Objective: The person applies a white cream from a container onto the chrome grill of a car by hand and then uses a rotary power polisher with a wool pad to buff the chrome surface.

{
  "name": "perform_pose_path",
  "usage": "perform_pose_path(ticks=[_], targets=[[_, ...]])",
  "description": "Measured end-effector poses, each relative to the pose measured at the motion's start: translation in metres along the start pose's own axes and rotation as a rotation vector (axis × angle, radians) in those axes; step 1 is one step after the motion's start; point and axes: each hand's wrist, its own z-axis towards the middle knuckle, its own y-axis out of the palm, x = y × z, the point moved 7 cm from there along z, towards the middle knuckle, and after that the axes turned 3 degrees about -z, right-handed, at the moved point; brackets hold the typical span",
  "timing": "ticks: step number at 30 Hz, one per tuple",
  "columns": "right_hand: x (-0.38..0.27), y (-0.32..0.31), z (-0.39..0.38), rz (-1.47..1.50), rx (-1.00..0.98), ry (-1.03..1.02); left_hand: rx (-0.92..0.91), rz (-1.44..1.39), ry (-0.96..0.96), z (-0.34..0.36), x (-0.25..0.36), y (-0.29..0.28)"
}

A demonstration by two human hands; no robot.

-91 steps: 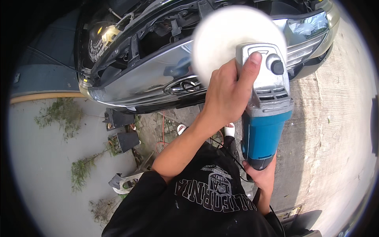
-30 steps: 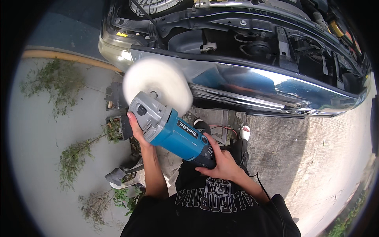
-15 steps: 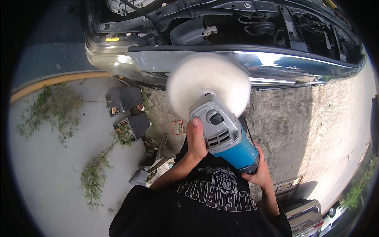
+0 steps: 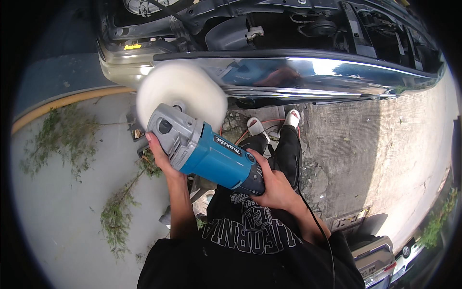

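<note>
Between my two hands is a blue and grey power polisher [image 4: 219, 156], tilted across the front of my body. My left hand [image 4: 165, 156] grips its grey metal head from the side and below. Around the dark rear end of the body wraps my right hand [image 4: 274, 183]. The round white polishing pad [image 4: 180, 91] is blurred, as if spinning. It overlaps the left end of the shiny chrome car trim [image 4: 313, 72]; whether it touches the metal I cannot tell. The tool and my arm are mirrored in the chrome.
A black cord [image 4: 317, 226] runs down past my right forearm. Above the trim lies the open engine bay [image 4: 284, 36]. My feet in white footwear [image 4: 256, 127] stand on cracked concrete, near an orange cord [image 4: 240, 137]. Cut branches [image 4: 118, 216] lie at left; a parked vehicle [image 4: 373, 262] is at lower right.
The polisher has swung left along the chrome, both hands moving with it, and its body now lies flatter across my front. My feet and the reflection have come into sight.
</note>
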Motion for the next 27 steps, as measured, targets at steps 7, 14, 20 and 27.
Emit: perform_pose_path(ticks=[7, 14, 20, 27], targets=[[0.015, -0.034, -0.072, 0.018, 0.129, 0.173, -0.335, 0.199, -0.143, -0.053, -0.024, 0.067], [0.007, -0.031, -0.088, 0.059, 0.191, 0.230, -0.424, 0.203, -0.241, -0.060, -0.023, 0.082], [0.005, -0.016, -0.070, 0.100, 0.019, 0.279, -0.226, 0.173, -0.214, -0.054, -0.012, 0.054], [-0.007, -0.028, -0.069, 0.044, 0.052, 0.242, -0.145, 0.219, -0.253, -0.050, -0.010, 0.059]])
